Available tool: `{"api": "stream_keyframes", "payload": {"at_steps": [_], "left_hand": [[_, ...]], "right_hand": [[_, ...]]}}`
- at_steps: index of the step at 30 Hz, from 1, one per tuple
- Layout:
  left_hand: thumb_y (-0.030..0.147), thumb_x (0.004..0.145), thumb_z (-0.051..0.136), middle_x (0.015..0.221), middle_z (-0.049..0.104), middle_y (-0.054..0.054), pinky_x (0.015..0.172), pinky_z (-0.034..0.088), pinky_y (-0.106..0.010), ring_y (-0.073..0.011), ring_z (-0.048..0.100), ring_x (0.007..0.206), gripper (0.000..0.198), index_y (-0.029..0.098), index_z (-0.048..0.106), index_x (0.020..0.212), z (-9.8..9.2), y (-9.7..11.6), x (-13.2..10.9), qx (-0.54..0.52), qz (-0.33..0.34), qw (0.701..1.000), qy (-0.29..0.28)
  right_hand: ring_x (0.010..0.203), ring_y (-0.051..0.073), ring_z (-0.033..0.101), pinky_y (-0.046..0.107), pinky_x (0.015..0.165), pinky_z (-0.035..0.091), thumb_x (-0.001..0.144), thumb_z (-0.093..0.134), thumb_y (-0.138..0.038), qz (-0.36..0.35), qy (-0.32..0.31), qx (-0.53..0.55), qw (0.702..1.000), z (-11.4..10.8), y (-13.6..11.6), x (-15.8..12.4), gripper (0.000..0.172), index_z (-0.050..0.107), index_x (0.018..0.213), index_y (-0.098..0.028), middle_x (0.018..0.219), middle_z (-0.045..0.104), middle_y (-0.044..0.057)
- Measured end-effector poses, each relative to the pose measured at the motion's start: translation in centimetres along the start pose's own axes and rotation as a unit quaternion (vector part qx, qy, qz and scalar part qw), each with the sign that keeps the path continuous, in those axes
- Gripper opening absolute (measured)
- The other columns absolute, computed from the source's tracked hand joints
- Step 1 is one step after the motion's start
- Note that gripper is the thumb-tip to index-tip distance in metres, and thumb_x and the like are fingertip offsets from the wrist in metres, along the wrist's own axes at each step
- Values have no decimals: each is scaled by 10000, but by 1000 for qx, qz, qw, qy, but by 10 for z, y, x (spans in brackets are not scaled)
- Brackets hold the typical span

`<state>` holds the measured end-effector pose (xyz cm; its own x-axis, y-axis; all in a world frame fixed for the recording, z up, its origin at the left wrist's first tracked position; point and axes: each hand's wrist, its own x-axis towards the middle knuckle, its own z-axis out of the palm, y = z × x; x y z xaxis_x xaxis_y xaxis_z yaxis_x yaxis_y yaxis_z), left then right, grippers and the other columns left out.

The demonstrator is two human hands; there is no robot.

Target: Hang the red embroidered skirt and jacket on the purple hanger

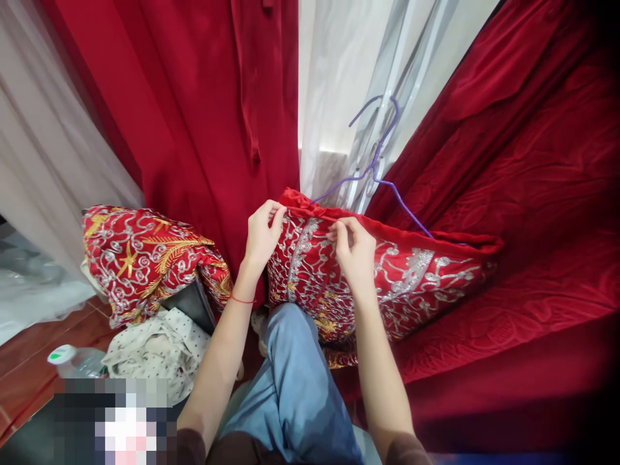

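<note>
under the purple hanger (374, 166) sits the embroidered garment (398, 279), its red edge (387, 227) pinched in my left fingers (272, 208); whether my right fingers (343, 240) grip too i cannot tell; an uneven tug could slide it off the hanger

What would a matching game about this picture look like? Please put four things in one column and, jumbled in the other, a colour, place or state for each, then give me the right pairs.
Things:
1. Hanger
2. Left hand
3. Bottle
4. Spotted cloth

Descriptions:
A. Off-white and crumpled
B. Has a white cap with green on top
C. Pinching the red edge of an embroidered cloth
D. Purple, with its hook uppermost

Right pairs: 1-D; 2-C; 3-B; 4-A.
</note>
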<state>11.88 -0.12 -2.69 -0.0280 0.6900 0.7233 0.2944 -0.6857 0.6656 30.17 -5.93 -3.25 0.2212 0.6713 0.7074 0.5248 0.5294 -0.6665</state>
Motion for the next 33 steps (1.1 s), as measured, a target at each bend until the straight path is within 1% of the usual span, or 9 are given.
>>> {"api": "stream_keyframes", "payload": {"at_steps": [4,8,13,17,19,21,24,28,33], "left_hand": [[321,962,459,693,546,19,555,394,-212,-103,493,569,243,215,660,1046,-13,8,-4,-106,-24,991,-76],[225,849,511,594,550,9,592,367,-255,-133,476,574,274,234,782,811,-27,18,-11,95,-87,974,-185],[244,861,582,635,589,9,584,320,-263,-111,427,543,262,257,810,990,-18,23,-17,244,-92,961,94],[405,839,691,733,660,-8,621,418,-243,-112,517,615,255,227,802,984,2,23,-16,38,-14,980,197],[464,811,714,750,698,-28,686,494,-268,-141,597,684,274,209,804,856,5,23,-17,-78,-8,989,123],[491,763,754,710,706,-42,729,538,-298,-170,644,716,306,188,788,734,3,22,-19,-144,-26,989,-35],[476,705,808,701,703,-49,711,552,-301,-169,642,690,310,167,782,712,-7,20,-25,-157,-66,961,-219],[440,688,829,742,660,-23,698,531,-274,-132,586,680,298,167,788,800,-16,23,-27,-100,-71,958,-260],[438,639,859,709,647,-16,660,515,-259,-137,582,684,314,160,766,753,-18,28,-20,-101,-83,945,-300]], "right_hand": [[585,144,549,265,622,431,979,438,-393,46,-22,-13,999,-10,-7,1,319,666,873,-196,668,624,7],[589,155,542,278,635,390,951,492,-326,61,-76,-192,977,-23,-15,-2,274,719,885,-186,686,665,42],[559,114,531,240,604,385,910,601,-328,-4,-311,-86,947,-30,-24,-8,211,765,915,-195,652,666,-8],[596,110,556,234,564,415,936,584,-433,-36,-252,78,964,-24,-24,-7,310,776,1050,-218,777,719,2],[653,132,597,254,599,460,959,551,-438,-45,-198,88,975,-22,-22,-3,331,775,1080,-226,776,718,13],[725,151,634,284,669,504,975,533,-422,-78,-159,66,982,-22,-19,2,326,776,1082,-234,802,719,26],[790,151,653,293,737,523,981,546,-380,-166,-179,4,970,-24,-17,7,287,769,1093,-240,925,719,47],[727,121,621,245,644,466,1016,488,-352,-274,-240,-127,922,-24,-18,8,307,749,1128,-237,922,685,42],[679,101,580,245,548,373,1038,436,-305,-369,-218,-218,877,-18,-17,10,314,738,1083,-233,918,679,32]]}}
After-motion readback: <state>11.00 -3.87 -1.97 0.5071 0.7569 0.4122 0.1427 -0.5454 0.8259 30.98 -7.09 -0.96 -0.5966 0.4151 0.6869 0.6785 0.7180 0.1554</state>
